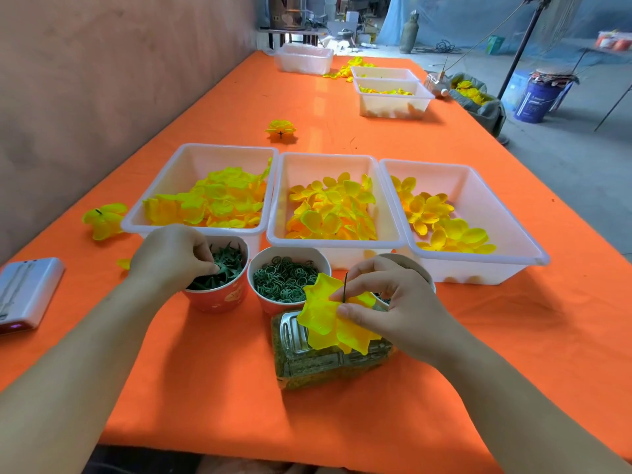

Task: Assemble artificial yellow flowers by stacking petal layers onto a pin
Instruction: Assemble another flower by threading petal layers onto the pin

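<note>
Near the front edge of the counter (239, 388), your right hand (393, 302) gripped the half-built flower. Thumb and fingers pinched the thin green pin (345, 285), which stood roughly upright through the stacked yellow petal layers (325, 316), just above a clear bottle (307, 364) lying on its side. Your left hand (171, 258) was down in the left paper cup (219, 299), its fingertips closed in a pinch on the green star pieces (229, 265).

The petal stacking looked finished, so the step in hand seemed to be fetching the green backing. The next move called for lifting out a single star, finding its centre hole and threading it over the pin's free end. Meanwhile your right hand had to keep the petals from sliding. The cup of green rings (290, 249) stood just beside, probably for what follows.
</note>
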